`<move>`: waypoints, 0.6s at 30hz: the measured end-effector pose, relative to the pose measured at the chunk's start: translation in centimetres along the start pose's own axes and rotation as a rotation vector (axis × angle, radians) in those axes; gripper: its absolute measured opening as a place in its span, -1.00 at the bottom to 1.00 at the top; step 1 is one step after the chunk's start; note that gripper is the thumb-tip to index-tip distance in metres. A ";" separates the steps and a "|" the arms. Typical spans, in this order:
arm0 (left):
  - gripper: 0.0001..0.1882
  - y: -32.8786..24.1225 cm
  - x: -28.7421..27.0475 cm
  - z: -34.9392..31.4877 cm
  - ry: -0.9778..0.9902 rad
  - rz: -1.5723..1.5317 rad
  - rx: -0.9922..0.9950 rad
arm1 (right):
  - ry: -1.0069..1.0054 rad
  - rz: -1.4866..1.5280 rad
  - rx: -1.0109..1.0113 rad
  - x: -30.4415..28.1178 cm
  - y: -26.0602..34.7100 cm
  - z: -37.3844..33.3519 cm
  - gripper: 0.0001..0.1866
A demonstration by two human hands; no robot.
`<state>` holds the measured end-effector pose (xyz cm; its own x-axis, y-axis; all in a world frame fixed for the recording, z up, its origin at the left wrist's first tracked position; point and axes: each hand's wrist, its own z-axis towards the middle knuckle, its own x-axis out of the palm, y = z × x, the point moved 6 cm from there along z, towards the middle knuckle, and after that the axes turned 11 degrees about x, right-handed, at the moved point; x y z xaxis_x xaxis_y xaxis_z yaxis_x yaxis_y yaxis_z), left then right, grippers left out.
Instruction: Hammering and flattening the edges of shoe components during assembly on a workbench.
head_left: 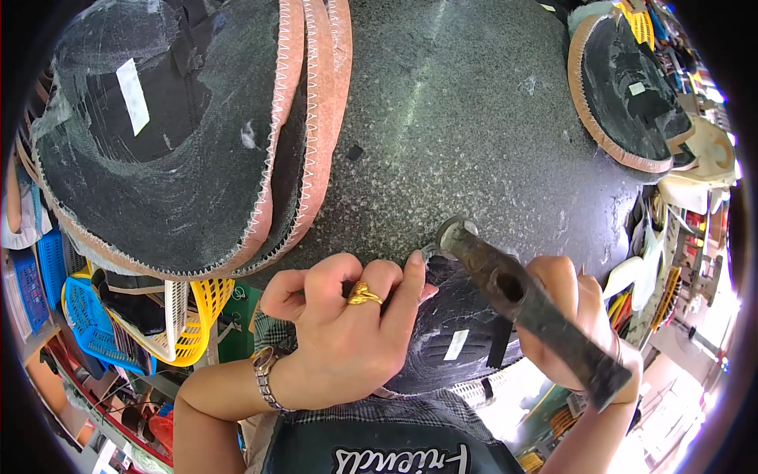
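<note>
My left hand (339, 324), with a gold ring and a metal wristwatch, has its fingers curled. Its index finger and thumb pinch the upper edge of a black fabric piece (430, 347) with a small white label. That piece lies over the near edge of a dark speckled worktop (426, 142). In my right hand (560, 316) is a worn steel hammer (529, 304), its handle mostly hidden by the hand. The round hammer face is just right of my left fingertips, over the edge of the piece; whether it touches cannot be made out.
A stack of black pieces (181, 189) with tan zigzag-stitched borders covers the worktop's left side. Similar pieces (624, 103) lie at the far right. Below left stand a yellow basket (207, 320) and a blue basket (93, 324). White and coloured items crowd the right side.
</note>
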<state>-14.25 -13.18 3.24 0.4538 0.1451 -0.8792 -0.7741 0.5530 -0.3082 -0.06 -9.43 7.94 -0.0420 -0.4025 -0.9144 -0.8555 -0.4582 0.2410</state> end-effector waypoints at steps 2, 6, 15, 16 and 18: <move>-0.59 0.4 -0.1 -0.1 -0.026 -0.062 -0.033 | 0.042 0.228 0.165 0.2 -0.7 -0.3 -0.73; -0.59 1.0 -0.2 -0.5 -0.109 -0.125 -0.084 | 0.088 0.184 0.101 0.7 -0.8 0.1 -0.73; -0.66 0.5 0.3 -0.1 -0.059 -0.144 -0.056 | 0.045 0.191 0.092 0.5 -1.1 0.4 -0.76; -0.66 0.4 0.3 -0.1 -0.057 -0.140 -0.060 | -0.076 0.131 0.028 -0.2 -0.5 0.6 -0.75; -0.69 0.2 0.3 0.0 -0.061 -0.107 -0.058 | -0.195 0.071 -0.034 -1.2 -0.1 0.7 -0.74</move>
<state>-14.26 -13.01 2.94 0.5595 0.1389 -0.8171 -0.7436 0.5196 -0.4208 -0.32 -8.34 8.78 -0.2033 -0.2751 -0.9397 -0.8292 -0.4619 0.3146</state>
